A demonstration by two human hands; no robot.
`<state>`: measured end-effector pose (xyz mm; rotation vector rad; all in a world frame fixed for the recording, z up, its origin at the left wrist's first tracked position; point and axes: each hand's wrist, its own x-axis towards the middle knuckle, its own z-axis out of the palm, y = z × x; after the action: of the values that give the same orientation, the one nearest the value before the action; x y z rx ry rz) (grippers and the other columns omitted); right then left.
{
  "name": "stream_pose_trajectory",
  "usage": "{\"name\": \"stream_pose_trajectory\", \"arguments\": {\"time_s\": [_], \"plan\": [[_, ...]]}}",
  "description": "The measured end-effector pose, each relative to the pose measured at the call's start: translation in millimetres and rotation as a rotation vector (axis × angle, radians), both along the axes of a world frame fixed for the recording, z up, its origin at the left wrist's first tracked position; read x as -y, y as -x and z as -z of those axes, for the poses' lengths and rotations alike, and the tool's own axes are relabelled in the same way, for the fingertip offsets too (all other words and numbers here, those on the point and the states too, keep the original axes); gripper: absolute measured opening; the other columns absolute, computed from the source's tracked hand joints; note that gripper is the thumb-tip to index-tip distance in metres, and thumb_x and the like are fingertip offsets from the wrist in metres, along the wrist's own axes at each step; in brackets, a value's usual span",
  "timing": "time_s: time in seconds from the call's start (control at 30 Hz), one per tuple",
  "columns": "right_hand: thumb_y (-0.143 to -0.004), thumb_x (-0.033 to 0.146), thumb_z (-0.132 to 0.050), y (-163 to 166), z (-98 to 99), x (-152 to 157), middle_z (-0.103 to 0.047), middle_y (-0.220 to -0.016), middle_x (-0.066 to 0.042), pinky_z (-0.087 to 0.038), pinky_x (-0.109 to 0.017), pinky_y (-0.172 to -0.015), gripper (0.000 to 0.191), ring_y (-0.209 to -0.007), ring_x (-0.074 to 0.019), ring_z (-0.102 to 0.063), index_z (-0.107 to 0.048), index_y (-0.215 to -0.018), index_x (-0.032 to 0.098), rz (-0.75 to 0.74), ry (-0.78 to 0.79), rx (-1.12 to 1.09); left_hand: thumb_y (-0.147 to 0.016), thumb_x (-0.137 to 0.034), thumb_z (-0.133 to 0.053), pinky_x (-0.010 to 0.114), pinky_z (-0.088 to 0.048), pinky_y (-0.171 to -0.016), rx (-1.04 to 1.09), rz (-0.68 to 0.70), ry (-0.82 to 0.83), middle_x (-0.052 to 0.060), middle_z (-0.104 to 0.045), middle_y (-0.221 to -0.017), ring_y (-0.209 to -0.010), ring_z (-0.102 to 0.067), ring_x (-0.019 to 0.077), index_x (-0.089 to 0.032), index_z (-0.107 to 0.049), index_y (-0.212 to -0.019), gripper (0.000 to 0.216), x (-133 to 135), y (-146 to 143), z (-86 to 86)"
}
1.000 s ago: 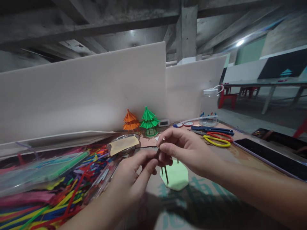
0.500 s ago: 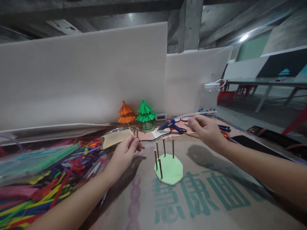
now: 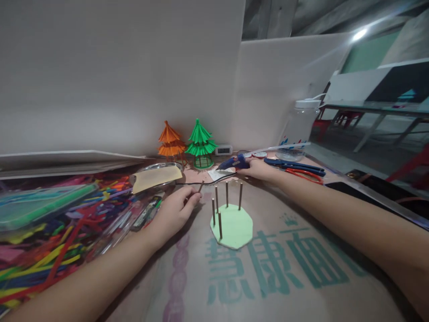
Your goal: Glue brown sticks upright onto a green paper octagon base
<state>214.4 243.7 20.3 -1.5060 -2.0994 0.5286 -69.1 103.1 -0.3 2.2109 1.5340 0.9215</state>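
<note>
Between the fingertips of my left hand [image 3: 177, 206] is a short brown stick [image 3: 201, 186], its tip pointing up. My right hand [image 3: 259, 170] is closed round the handle of a blue glue gun [image 3: 234, 162], which lies with its nozzle toward the left over a white paper scrap [image 3: 219, 173]. A long white glue stick [image 3: 281, 146] sticks out of its back. In front of me lies a light green octagonal board [image 3: 236, 228] with several brown sticks standing upright along its left and far edges. My left hand is just left of it.
Orange [image 3: 170, 143] and green [image 3: 200, 145] pagoda models stand at the back by a small digital display [image 3: 223, 150]. Coloured pipe cleaners and a plastic case [image 3: 47, 203] fill the left. A clear bottle [image 3: 298, 129], blue-handled pliers [image 3: 295, 165] and red-handled scissors [image 3: 304, 175] are at right.
My right hand has come down and left from above the table onto the glue gun and gripped it. My left hand still holds the stick, now tilted more. The view has tipped downward.
</note>
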Motion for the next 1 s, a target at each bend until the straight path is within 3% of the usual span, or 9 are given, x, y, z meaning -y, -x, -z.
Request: {"name": "stream_pose_trajectory", "arguments": {"time_s": [0.2,0.4,0.47,0.6,0.7,0.83,1.0], "plan": [[-0.078,0.042,-0.073,7.4,2.6,-2.6,-0.075,-0.096,-0.014,-0.046,-0.033,-0.080,0.037,-0.095,-0.0306,-0.065,-0.072,-0.103,0.014,0.024,-0.084,0.032,-0.100,-0.041,-0.042,0.032,-0.043,-0.075,-0.013,0.033,-0.006,0.005,-0.068,-0.090,-0.084,-0.061,0.0231,-0.020,-0.062,-0.090,0.030,0.2,1.2,-2.0],[-0.080,0.031,-0.067,11.5,-2.6,7.8,-0.071,-0.068,-0.007,-0.049,-0.030,-0.068,0.021,-0.072,-0.0234,-0.066,-0.075,-0.091,0.015,-0.006,0.003,-0.034,-0.100,-0.039,-0.044,0.032,-0.044,-0.076,-0.006,0.037,-0.040,0.006,-0.069,-0.089,-0.084,-0.061,0.0225,-0.019,-0.063,-0.087,0.030,-0.5,1.6,-2.3],[-0.084,0.027,-0.061,12.6,-7.2,14.9,-0.073,-0.072,-0.009,-0.050,-0.030,-0.067,0.024,-0.071,-0.0228,-0.067,-0.075,-0.097,0.013,-0.022,0.014,-0.089,-0.099,-0.038,-0.045,0.032,-0.045,-0.079,0.015,0.032,-0.051,0.007,-0.070,-0.093,-0.087,-0.062,0.0231,-0.019,-0.065,-0.089,0.030,-0.5,1.6,-2.2],[-0.087,0.022,-0.052,7.4,-17.3,34.7,-0.077,-0.104,-0.012,-0.053,-0.029,-0.076,0.031,-0.086,-0.0211,-0.070,-0.071,-0.111,0.014,-0.092,-0.016,-0.267,-0.098,-0.036,-0.047,0.034,-0.047,-0.087,0.061,0.026,-0.041,0.008,-0.071,-0.101,-0.094,-0.064,0.0239,-0.018,-0.067,-0.097,0.027,-0.1,1.2,-3.1],[-0.088,0.031,-0.060,-2.2,-16.4,53.5,-0.076,-0.108,-0.012,-0.053,-0.030,-0.077,0.023,-0.081,-0.0204,-0.070,-0.072,-0.101,0.016,-0.203,-0.020,-0.396,-0.098,-0.034,-0.049,0.035,-0.048,-0.091,0.068,0.039,-0.053,0.008,-0.072,-0.104,-0.096,-0.065,0.0238,-0.017,-0.068,-0.099,0.025,0.1,0.9,-3.3],[-0.084,0.052,-0.067,-8.7,-1.5,75.3,-0.077,-0.086,-0.009,-0.055,-0.037,-0.076,0.034,-0.083,-0.0273,-0.071,-0.076,-0.086,0.020,-0.081,0.018,-0.239,-0.098,-0.034,-0.050,0.036,-0.049,-0.093,0.070,0.039,-0.069,0.008,-0.073,-0.107,-0.099,-0.066,0.0243,-0.018,-0.069,-0.102,0.025,-1.2,1.8,-0.1],[-0.079,0.065,-0.068,2.6,5.9,90.0,-0.079,-0.101,-0.010,-0.055,-0.049,-0.094,0.049,-0.102,-0.0346,-0.072,-0.080,-0.101,0.023,-0.213,0.092,-0.329,-0.097,-0.032,-0.050,0.037,-0.049,-0.095,0.067,0.029,-0.107,0.009,-0.073,-0.110,-0.103,-0.066,0.0254,-0.017,-0.069,-0.107,0.027,-4.5,3.7,4.5]]}}
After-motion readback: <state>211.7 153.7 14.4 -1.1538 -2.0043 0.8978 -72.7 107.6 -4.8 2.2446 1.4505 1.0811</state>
